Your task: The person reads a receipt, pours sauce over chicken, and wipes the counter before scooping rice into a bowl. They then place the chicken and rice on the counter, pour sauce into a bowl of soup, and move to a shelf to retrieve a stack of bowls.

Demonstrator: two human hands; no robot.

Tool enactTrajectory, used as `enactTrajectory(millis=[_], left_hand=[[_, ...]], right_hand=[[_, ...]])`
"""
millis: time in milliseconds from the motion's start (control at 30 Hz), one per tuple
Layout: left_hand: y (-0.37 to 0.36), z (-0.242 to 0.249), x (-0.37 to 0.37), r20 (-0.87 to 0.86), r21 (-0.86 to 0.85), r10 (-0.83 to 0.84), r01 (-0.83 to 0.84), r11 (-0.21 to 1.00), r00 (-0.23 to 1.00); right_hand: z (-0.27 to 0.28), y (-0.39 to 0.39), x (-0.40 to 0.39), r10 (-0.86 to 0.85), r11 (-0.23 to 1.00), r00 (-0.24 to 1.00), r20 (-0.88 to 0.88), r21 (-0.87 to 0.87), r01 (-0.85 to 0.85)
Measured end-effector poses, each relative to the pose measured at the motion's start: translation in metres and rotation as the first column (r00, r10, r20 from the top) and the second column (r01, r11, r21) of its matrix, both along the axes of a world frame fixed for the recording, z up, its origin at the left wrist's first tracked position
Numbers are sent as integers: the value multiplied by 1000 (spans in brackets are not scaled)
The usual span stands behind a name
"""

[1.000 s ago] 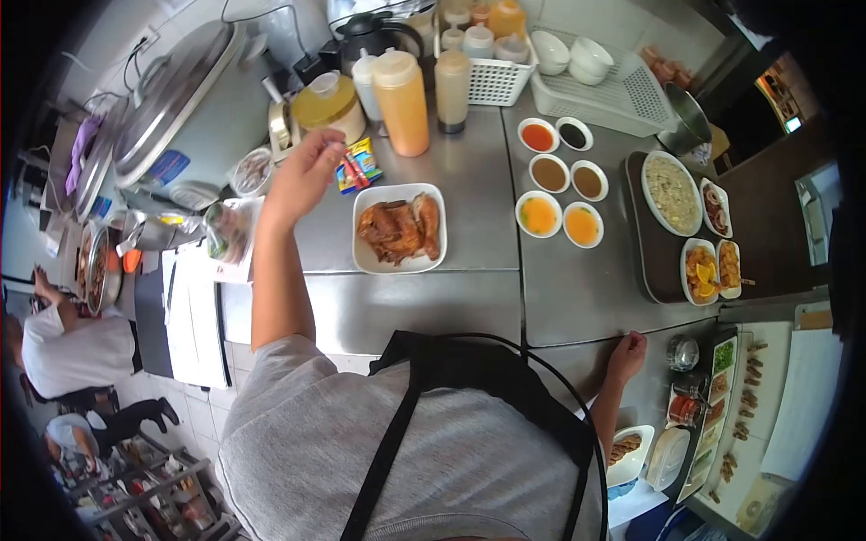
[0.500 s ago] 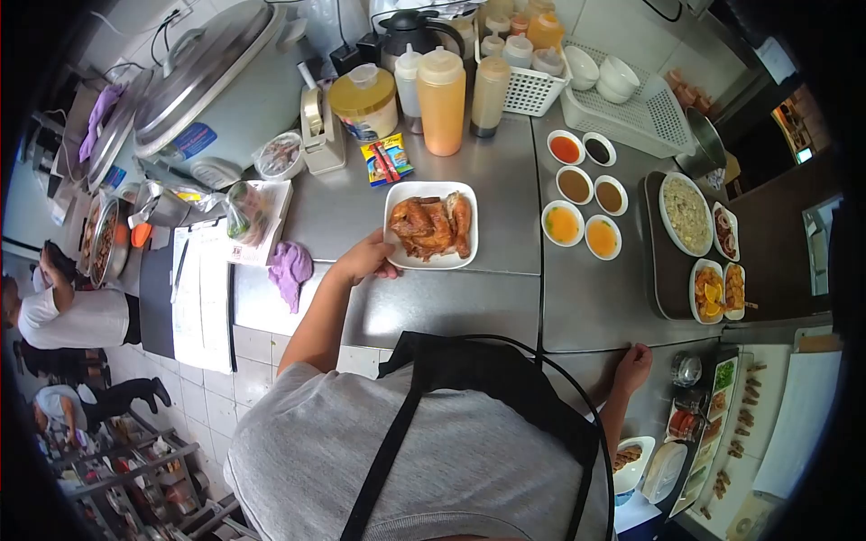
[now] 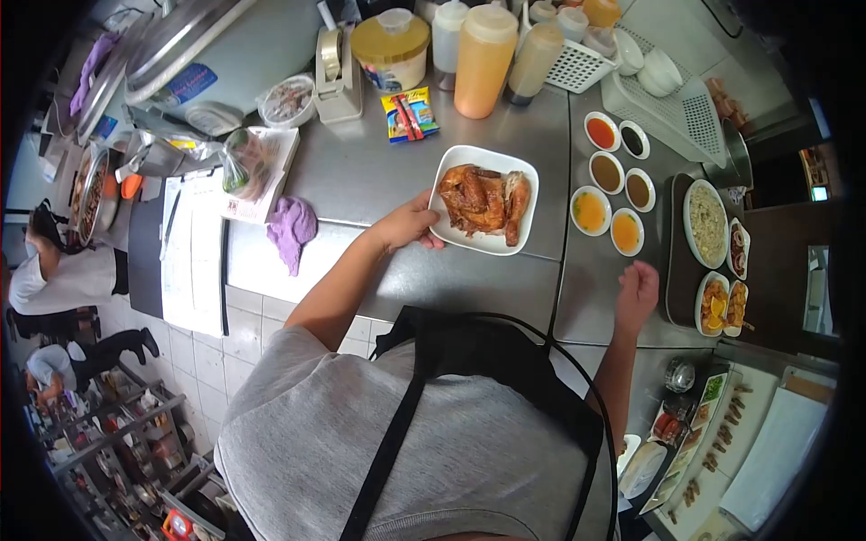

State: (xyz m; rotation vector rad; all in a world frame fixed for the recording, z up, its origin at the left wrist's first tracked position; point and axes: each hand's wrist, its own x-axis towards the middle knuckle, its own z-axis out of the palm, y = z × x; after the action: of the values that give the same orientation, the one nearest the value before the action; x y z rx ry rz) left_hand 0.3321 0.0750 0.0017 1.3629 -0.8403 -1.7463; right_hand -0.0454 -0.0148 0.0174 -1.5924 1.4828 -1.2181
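Note:
My left hand [image 3: 410, 223] grips the left rim of a square white dish [image 3: 487, 242], thumb on the edge and fingers below. Browned roast chicken [image 3: 478, 200] lies in the dish, which is held over the steel counter [image 3: 352, 189]. My right hand [image 3: 639, 287] hovers over the right part of the counter with curled fingers; whether anything is in it is too small to tell. Several small sauce bowls stand just above it, the nearest being one of orange sauce [image 3: 628, 233].
A brown tray [image 3: 678, 261] with filled white dishes is at the right. Squeeze bottles [image 3: 485, 63] and a yellow-lidded tub [image 3: 390, 50] line the back. A purple cloth [image 3: 291, 233] and clipboard [image 3: 191, 261] lie left. Other people [image 3: 68, 270] are at the far left.
The dish and my left hand have moved right relative to the counter, toward the seam. My right hand has risen from the counter's front edge toward the sauce bowls. The view has shifted.

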Motion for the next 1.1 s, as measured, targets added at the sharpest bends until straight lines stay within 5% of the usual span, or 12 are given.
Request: enactTrajectory(millis=[133, 267, 367, 467, 500, 567, 733, 1100], left_hand=[[2, -4, 2, -27, -61, 4, -5, 998, 1000], [2, -8, 1, -51, -78, 25, -29, 996, 998], [2, -12, 2, -54, -165, 41, -49, 985, 998], [6, -25, 1, -92, -45, 99, -104, 994, 991], [9, -13, 2, -69, -37, 118, -121, 992, 991], [13, -10, 3, -72, -161, 131, -141, 977, 989], [5, -24, -1, -71, -188, 116, -127, 974, 991], [8, -20, -4, -65, -178, 140, -150, 973, 988]], right_hand=[[5, -44, 52, 309, 948, 937, -165, -25, -317], [36, -94, 143, 441, 897, 885, -147, 121, -426], [31, -139, 204, 389, 898, 883, -263, -104, -426], [-7, -204, 252, 313, 827, 921, -231, -411, -384], [5, -213, 265, 409, 796, 886, -219, -389, -463], [-25, -259, 267, 137, 772, 925, -354, -547, -323], [-11, -245, 290, 216, 901, 971, -104, -363, -240], [21, -193, 220, 370, 860, 892, -261, -267, -435]])
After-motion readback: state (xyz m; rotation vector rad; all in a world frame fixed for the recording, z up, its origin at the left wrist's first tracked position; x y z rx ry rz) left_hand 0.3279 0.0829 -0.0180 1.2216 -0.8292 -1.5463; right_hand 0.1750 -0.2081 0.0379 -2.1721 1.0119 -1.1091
